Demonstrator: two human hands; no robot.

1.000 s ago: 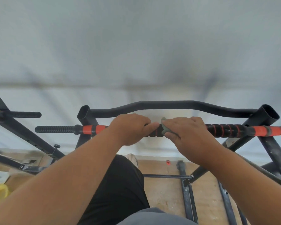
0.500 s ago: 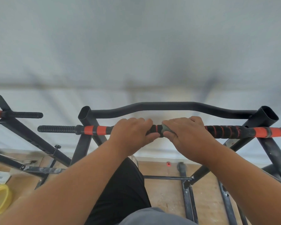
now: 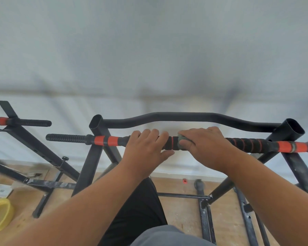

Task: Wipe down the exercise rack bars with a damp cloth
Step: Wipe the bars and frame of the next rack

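right hand (image 3: 205, 148) curled over grip bar (image 3: 245, 143), pressing grey cloth (image 3: 182, 141) around it | left hand (image 3: 146, 148) grips bar just left of cloth, fingers wrapped | bar runs left-right, free right toward upright post (image 3: 292, 132) | curved bar (image 3: 185, 118) behind, apart

Black horizontal rack bar (image 3: 245, 143) with orange bands near both ends and spiral-striped foam grip — a wavy black bar (image 3: 185, 117) runs just behind it; a small grey-green cloth (image 3: 182, 139), bunched, wraps the bar's middle
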